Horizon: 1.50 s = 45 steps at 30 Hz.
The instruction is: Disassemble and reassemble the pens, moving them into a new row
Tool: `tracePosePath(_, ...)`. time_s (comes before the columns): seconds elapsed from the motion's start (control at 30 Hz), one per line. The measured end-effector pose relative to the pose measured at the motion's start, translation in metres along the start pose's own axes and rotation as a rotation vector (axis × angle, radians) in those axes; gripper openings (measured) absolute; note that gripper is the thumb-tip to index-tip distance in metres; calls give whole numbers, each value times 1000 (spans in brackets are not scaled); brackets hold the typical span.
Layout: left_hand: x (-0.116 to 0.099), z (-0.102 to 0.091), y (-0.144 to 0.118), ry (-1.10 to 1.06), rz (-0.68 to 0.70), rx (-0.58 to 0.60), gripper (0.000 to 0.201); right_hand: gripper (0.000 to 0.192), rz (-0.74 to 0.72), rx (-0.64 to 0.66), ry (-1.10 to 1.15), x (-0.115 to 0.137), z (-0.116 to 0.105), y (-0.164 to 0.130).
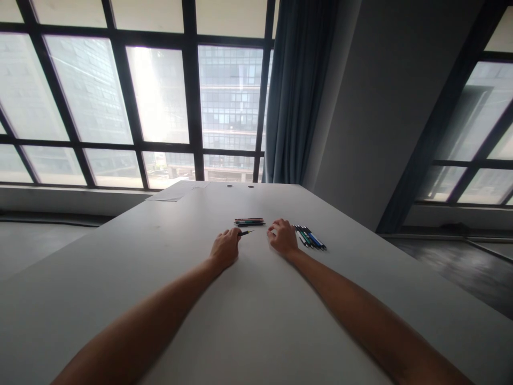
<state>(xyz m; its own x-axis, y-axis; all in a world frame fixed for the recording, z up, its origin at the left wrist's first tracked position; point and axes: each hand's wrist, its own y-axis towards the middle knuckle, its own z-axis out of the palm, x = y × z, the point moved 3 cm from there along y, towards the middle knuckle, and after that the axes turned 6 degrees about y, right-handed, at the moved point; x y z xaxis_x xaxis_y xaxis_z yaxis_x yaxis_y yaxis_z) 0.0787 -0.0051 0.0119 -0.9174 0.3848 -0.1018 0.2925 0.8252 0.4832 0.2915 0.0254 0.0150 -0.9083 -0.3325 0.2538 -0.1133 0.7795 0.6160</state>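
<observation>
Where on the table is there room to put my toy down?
Bare table lies left of the left hand, and between both forearms. It is crowded by the pens ahead and the pens beside the right hand.

Flat matte pale-grey tabletop (160,278), uniform, no pattern, with two small round dark holes (239,186) near its far edge and a thin white paper sheet (166,198) at the far left corner. Slim dark pen with a yellow-green tip (245,233) at the left hand (225,247); short stack of pens in red, black and teal (249,221) beyond it; fanned row of pens in black, green and blue (310,237) just beside the right hand (284,237). Heavy slate-blue fabric curtain (298,91) in vertical folds, black metal window frames (192,91) in a grid, plain light-grey wall column (385,107).
</observation>
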Motion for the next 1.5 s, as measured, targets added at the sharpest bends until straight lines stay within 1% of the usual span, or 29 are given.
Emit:
tracePosePath(0.1,-1,-1,0,1,34,-17,18,13,14,54,-52,1,4,-2)
tracePosePath(0.23,-2,-1,-1,3,70,-34,17,13,36,90,-109,3,5,-3)
tracePosePath(0.4,-2,-1,-2,27,96,-24,16,12,-10,125,-93,1,8,0)
tracePosePath(0.5,-1,1,-2,50,97,-9,16,8,-98,100,-45,7,8,-1)
tracePosePath(0.63,0,2,-2,73,65,5,15,9,-232,52,42,24,6,-6)
tracePosePath(0.73,1,2,-2,76,38,25,15,10,-284,42,62,34,6,-10)
tracePosePath(0.87,1,1,-2,68,24,32,16,10,-297,18,76,36,5,-10)
tracePosePath(1.1,0,0,-2,65,23,41,15,10,-318,13,118,38,3,-11)
tracePosePath(1.2,1,1,-2,62,23,31,15,11,-310,10,114,39,3,-11)
tracePosePath(1.5,1,2,-2,68,10,56,18,11,-314,4,86,39,2,-11)
